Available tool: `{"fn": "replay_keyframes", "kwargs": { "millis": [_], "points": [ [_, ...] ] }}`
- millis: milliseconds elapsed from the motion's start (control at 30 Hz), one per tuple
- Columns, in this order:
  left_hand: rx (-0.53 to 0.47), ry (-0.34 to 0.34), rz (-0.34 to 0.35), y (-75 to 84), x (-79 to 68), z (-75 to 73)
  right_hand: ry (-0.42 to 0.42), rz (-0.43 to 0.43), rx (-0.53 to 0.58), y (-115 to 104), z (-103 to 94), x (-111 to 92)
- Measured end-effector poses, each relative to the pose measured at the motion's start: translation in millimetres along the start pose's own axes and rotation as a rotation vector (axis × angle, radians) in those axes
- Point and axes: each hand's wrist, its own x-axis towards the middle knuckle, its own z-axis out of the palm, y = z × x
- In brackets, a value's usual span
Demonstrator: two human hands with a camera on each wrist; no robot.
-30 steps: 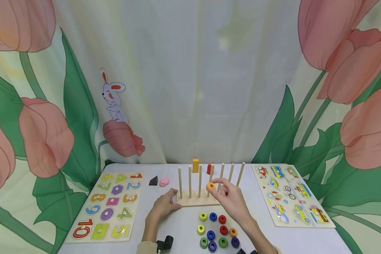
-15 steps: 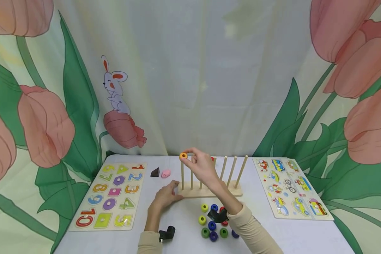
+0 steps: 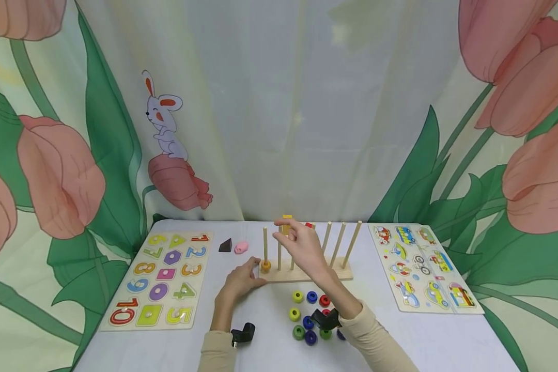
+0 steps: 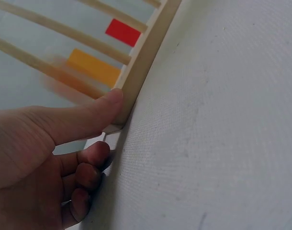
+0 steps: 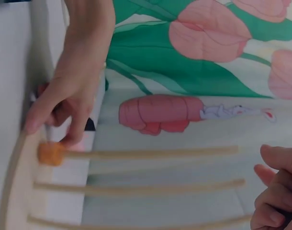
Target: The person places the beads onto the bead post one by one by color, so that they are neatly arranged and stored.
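Note:
A wooden peg rack (image 3: 285,275) with a row of upright pegs stands on the table. My left hand (image 3: 240,283) grips its left end, thumb (image 4: 100,108) on the front edge and a finger round the far side. An orange ring (image 3: 265,266) sits low on the leftmost peg, near the base; the right wrist view shows this ring (image 5: 51,154) beside the left hand's fingers. My right hand (image 3: 305,252) hovers above the rack, thumb and index finger apart, nothing between them. It hides parts of the middle pegs.
Several loose rings, yellow (image 3: 294,314), blue (image 3: 312,296), red (image 3: 324,300) and green (image 3: 298,332), lie before the rack. Behind it are a yellow block (image 3: 287,227) and a red block (image 3: 309,225). A number puzzle (image 3: 158,292) lies left, a vehicle puzzle (image 3: 416,276) right.
My right hand carried the orange ring left to the top of the leftmost peg and let go; the ring dropped down the peg. The right hand then drew back slightly right. The left hand stayed.

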Motion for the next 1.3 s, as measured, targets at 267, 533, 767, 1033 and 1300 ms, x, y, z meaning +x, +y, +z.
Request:
{"fn": "replay_keyframes", "kwargs": {
  "millis": [267, 533, 767, 1033, 1300],
  "points": [
    [0.005, 0.017, -0.024, -1.1, 3.4, -4.7, 0.017, 0.232, 0.061, 55.7, -40.1, -63.5],
    [0.004, 0.008, -0.026, -3.9, 1.7, -5.2, -0.002, 0.498, -0.045, 114.0, -48.7, -131.9],
    [-0.004, 0.002, -0.033, -3.2, 1.0, -3.6, -0.100, 0.616, -0.105, 120.0, -47.7, -163.8],
    [-0.002, 0.000, -0.025, -1.6, 1.3, -2.7, -0.107, 0.620, -0.205, 120.7, -43.5, -172.8],
    [0.000, -0.004, -0.024, 0.2, 1.2, -0.3, -0.090, 0.532, -0.265, 103.8, -43.6, -150.5]
  ]
}}
